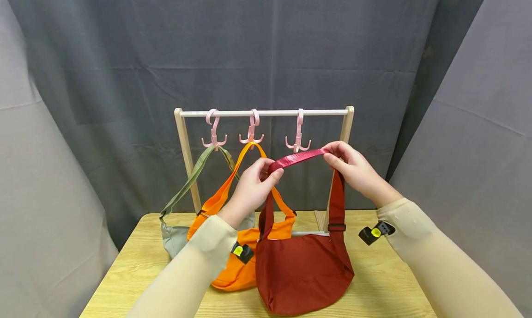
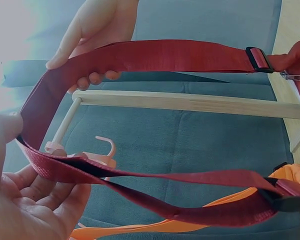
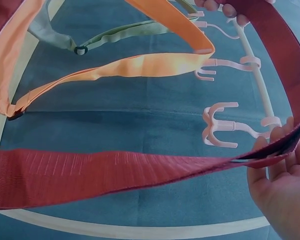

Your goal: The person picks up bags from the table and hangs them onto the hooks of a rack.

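Observation:
A dark red shoulder bag (image 1: 305,272) hangs by its strap (image 1: 297,159) between both hands, its body low over the table front. My left hand (image 1: 256,184) pinches the strap's left bend between thumb and fingers. At the right bend, my right hand (image 1: 351,165) grips the strap the same way. The left wrist view shows the strap (image 2: 165,56) running to a black buckle (image 2: 259,60). Behind the strap is a pink hook (image 1: 298,135) with nothing on it; the right wrist view shows this hook (image 3: 222,125) below the strap's held end.
A wooden rack with a white rail (image 1: 274,113) stands at the table's back. An orange bag (image 1: 237,274) hangs from the middle pink hook (image 1: 251,131), and a grey-green bag (image 1: 172,237) from the left hook (image 1: 214,133). The wooden table (image 1: 124,272) lies beneath; grey curtains surround it.

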The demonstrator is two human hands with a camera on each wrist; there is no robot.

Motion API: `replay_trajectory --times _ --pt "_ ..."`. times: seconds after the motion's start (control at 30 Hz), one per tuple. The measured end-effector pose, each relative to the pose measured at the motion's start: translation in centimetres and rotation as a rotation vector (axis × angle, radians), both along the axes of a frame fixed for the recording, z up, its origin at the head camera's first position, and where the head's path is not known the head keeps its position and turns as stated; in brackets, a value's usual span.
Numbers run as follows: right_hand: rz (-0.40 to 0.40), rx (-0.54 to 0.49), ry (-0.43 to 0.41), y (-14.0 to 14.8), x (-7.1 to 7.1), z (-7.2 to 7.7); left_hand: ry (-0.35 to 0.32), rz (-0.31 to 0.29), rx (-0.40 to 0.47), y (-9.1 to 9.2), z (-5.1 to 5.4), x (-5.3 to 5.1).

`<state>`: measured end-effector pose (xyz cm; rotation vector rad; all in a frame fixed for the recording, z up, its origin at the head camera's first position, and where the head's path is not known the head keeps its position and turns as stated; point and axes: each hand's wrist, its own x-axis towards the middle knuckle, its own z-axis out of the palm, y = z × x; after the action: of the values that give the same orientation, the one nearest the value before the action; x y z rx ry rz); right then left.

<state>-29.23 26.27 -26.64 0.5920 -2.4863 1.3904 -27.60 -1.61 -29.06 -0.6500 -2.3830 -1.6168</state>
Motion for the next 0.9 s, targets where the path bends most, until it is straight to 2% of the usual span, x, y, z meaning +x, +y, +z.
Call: replay_trajectory --times 0.57,0.73,0.9 --pt "-0.006 -0.128 -0.051 -0.9 -1.6 0.2 -0.012 0.037 0.073 0.6 0.3 -1.9" --pt "-0.005 -0.174 -0.075 -1.5 -1.9 0.4 -0.038 0.069 0.134 0.9 0.5 -2.3" --pt "-0.011 -0.210 -0.102 -2.0 -2.2 0.3 -0.093 0.092 0.204 1.1 0.6 -2.7"
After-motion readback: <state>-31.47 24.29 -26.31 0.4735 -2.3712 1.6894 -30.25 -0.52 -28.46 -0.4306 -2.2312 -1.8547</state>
